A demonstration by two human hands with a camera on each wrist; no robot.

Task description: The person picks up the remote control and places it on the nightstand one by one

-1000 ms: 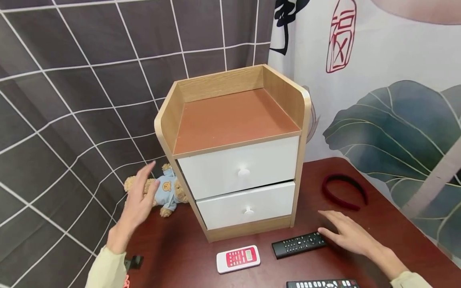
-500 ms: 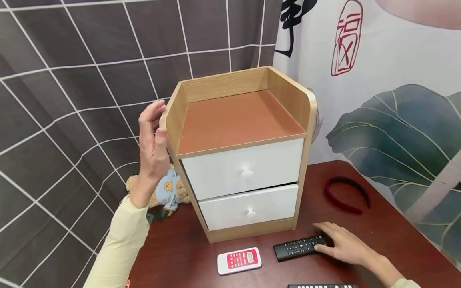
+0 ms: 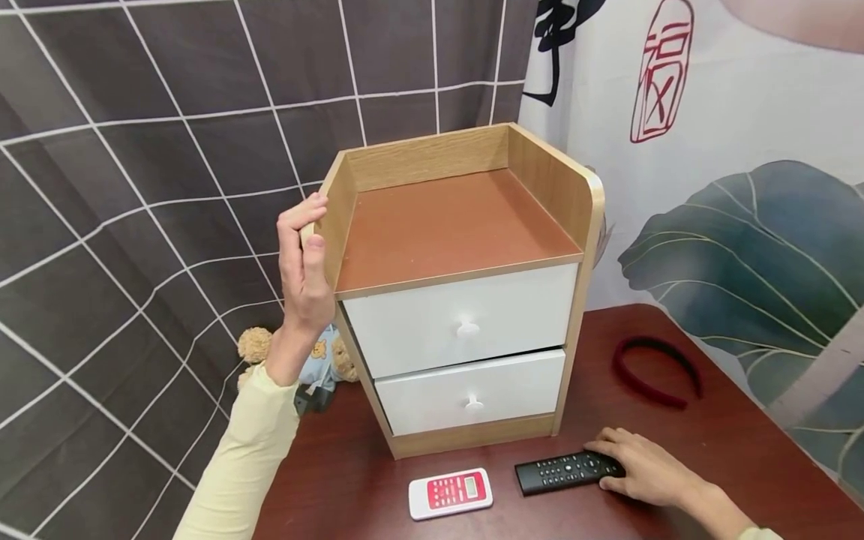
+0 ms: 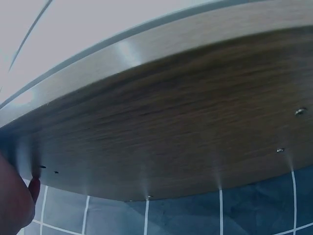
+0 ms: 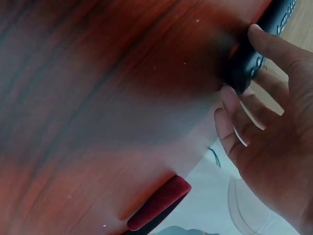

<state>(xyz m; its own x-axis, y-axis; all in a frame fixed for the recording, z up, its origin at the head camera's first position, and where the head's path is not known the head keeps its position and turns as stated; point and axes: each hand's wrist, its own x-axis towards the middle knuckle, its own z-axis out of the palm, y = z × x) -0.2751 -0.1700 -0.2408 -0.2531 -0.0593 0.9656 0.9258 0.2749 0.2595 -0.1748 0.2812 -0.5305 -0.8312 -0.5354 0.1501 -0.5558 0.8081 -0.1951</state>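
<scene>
A small two-drawer cabinet (image 3: 418,232) with wood-grain sides and white drawer fronts stands on the dark red table, both drawers pushed in. My left hand (image 3: 307,281) holds the upper front edge of its left side panel (image 3: 342,214), fingers bent over the edge and the thumb at the front. In the left wrist view, fingers (image 4: 14,196) lie against the outer side of that panel. Down at the right, my right hand (image 3: 644,469) grips the right end of a black remote control (image 3: 563,472) lying on the table, thumb on one side and fingers on the other.
A white remote with a red keypad (image 3: 451,493) lies before the cabinet. Right of it sits a dark red headband (image 3: 658,371). A teddy bear in blue (image 3: 320,364) lies left of the cabinet, partly behind my left wrist. Curtains hang behind.
My left hand has risen from beside the teddy bear to the cabinet's left panel and taken hold. My right hand has closed round the black remote's end.
</scene>
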